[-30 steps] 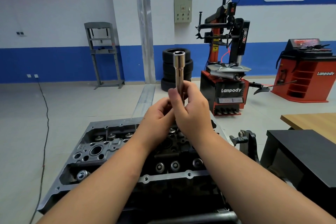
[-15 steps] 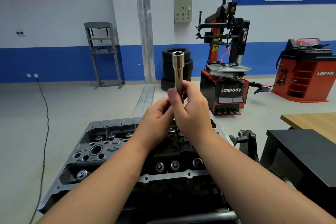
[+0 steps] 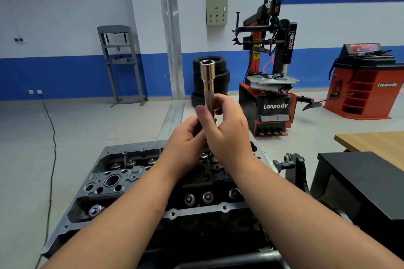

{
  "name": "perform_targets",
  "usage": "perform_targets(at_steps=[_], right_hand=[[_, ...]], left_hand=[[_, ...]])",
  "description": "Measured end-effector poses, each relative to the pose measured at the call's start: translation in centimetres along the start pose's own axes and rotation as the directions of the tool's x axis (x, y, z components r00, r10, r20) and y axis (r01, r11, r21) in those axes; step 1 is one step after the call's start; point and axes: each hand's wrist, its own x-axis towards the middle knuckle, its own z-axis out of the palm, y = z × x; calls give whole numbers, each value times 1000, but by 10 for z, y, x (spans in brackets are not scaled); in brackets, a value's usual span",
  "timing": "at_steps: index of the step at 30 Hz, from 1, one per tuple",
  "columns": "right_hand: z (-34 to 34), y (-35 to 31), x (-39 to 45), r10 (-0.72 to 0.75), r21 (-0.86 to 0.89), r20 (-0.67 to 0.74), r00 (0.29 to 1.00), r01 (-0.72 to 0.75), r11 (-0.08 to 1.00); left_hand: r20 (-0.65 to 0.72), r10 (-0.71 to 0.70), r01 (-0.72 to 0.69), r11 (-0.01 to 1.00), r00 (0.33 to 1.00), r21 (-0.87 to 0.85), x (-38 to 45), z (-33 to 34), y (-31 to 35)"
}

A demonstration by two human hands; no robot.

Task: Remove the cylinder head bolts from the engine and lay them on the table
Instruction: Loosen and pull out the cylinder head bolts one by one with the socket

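A long chrome socket stands upright in front of me, open hex end up. My right hand grips its lower shaft with thumb and fingers. My left hand is curled against the socket's bottom end, and what its fingers hold there is hidden. Below both hands lies the grey cylinder head of the engine, with valve springs and bolt holes showing. No loose bolt is visible. A wooden table stands at the right.
A black cabinet stands close at my right, with a clamp fixture beside the engine. Farther off are a red tyre changer, stacked tyres, a red balancer, a grey press frame and a floor cable.
Both hands and the socket have stayed almost in place; the socket has shifted only slightly to the left.
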Motion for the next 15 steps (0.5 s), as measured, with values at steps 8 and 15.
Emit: perform_targets(at_steps=[8, 15], right_hand=[[1, 4, 2, 1, -28, 25, 1000, 0, 1000], [0, 2, -1, 22, 44, 29, 999, -23, 999]], left_hand=[[26, -39, 42, 994, 999, -104, -2, 0, 1], [-30, -11, 10, 999, 999, -43, 1, 0, 0]])
